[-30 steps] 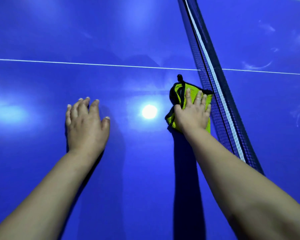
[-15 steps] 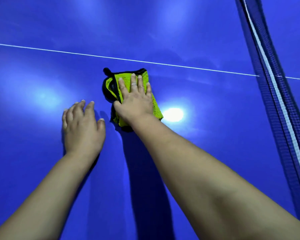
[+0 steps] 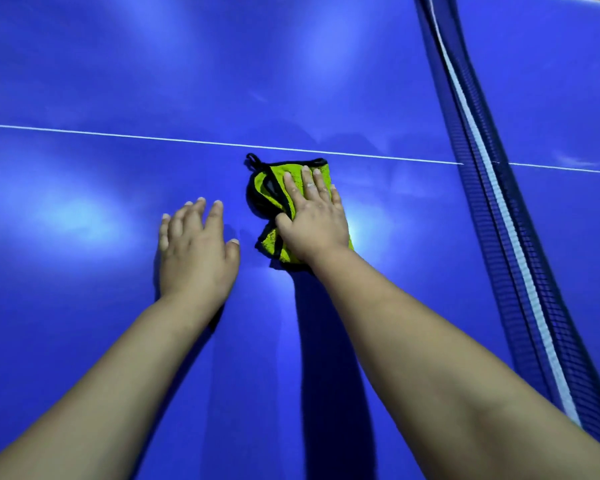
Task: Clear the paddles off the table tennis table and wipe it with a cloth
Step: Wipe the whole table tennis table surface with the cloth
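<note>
Since the right hand (image 3: pixel 314 223) only presses the cloth (image 3: pixel 272 245) flat, fingers straight and close together, palm on top, nothing pinched, the main risk is the cloth slipping out from under it on a fast stroke.

- The cloth is folded and bunched on the thumb side, so contact looks uneven. It is likely to leave streaks or roll up further.
- The black loop (image 3: pixel 253 160) sticks out past the fingertips, just short of the white line (image 3: pixel 118 135). It may drag and flick grit across the surface.
- The net (image 3: pixel 499 220) stands well off the little-finger side of the right hand. A wide sweep that way could snag the cloth edge or knock the net.
- The left hand (image 3: pixel 196 251) lies flat on the worktop (image 3: pixel 84 341), fingers slightly spread, holding nothing, just beside the cloth on the right hand's thumb side. A bare palm will probably leave prints on the glossy surface, and a stroke toward it would run into the thumb.
- Both arms are stretched forward. The area beyond the fingertips, past the white line, looks hard to reach, so pressure may drop there and patches get missed.
- There are glare spots beside both hands, so missed smears would be hard to see.

No paddles are in view around either hand, so I judge that step done here, though the rest of the worktop is out of frame.
</note>
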`<state>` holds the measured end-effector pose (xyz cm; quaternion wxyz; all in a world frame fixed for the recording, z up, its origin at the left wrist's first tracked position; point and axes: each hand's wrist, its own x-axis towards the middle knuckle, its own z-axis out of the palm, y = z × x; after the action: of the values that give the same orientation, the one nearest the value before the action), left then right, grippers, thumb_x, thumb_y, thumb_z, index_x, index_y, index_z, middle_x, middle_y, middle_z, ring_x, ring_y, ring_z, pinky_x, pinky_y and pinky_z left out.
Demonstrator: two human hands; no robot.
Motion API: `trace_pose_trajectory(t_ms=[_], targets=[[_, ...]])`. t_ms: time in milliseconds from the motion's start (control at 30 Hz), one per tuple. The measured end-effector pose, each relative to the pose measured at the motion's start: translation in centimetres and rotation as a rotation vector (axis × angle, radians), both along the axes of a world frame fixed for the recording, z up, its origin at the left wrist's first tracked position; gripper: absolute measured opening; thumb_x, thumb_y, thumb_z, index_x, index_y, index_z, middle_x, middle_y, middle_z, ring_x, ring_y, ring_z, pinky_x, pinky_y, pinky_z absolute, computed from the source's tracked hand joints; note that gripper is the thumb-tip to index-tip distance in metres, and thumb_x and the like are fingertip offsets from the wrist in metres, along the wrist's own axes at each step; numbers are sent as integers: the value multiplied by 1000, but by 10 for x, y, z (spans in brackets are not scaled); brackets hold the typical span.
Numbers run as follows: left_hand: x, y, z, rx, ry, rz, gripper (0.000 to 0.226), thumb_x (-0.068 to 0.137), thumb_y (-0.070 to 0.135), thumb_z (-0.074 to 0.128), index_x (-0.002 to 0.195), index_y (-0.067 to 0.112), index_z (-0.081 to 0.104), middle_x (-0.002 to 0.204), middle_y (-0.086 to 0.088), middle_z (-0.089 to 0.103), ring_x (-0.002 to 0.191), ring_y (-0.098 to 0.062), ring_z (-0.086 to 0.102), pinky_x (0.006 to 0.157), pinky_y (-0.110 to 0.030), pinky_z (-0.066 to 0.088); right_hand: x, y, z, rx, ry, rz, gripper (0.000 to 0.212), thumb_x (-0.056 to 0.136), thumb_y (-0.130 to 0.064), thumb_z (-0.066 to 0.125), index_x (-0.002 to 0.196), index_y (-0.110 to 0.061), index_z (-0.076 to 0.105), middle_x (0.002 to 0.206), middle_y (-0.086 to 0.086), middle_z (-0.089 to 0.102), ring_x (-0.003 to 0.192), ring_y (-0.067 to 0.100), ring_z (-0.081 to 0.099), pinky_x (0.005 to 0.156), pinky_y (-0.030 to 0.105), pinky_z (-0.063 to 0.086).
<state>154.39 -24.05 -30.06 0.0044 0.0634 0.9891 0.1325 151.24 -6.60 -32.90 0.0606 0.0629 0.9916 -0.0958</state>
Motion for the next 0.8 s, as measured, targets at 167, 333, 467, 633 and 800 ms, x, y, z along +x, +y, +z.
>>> trace_pose_trajectory(t_ms=[167,333,467,633,800], targets=[[-4,76,-2,45,-3,-102,58,93,31,46,146,13,29,152,-12,25,141,-27,16,116,-39,1,22,107,4,5,21,-193,70,91,-38,41,154,-32,12,163,-1,1,149,14,-6,119,37,-2],[-9,134,-10,59,-19,-206,57,95,33,42,147,16,25,154,-9,21,142,-24,12,116,-39,-2,43,191,4,50,11,-327,69,92,-37,41,154,-31,13,162,-1,1,149,14,-4,120,37,0],[-14,155,-17,60,-17,-244,57,95,34,42,147,17,26,154,-8,21,142,-23,13,116,-39,-2,48,233,9,-63,14,-453,66,94,-34,42,154,-31,14,163,-2,2,148,18,6,118,39,13],[-22,144,-20,54,5,-268,57,96,34,40,148,17,24,155,-7,19,143,-22,10,116,-38,-4,12,237,11,-133,-29,-661,68,95,-38,38,155,-30,6,159,13,16,141,33,27,110,44,28],[-37,90,-21,44,37,-211,57,94,32,45,145,14,30,153,-10,24,142,-25,15,115,-39,-2,-20,201,5,95,-61,-686,72,95,-48,31,155,-23,3,162,10,-1,149,26,-1,118,46,4]])
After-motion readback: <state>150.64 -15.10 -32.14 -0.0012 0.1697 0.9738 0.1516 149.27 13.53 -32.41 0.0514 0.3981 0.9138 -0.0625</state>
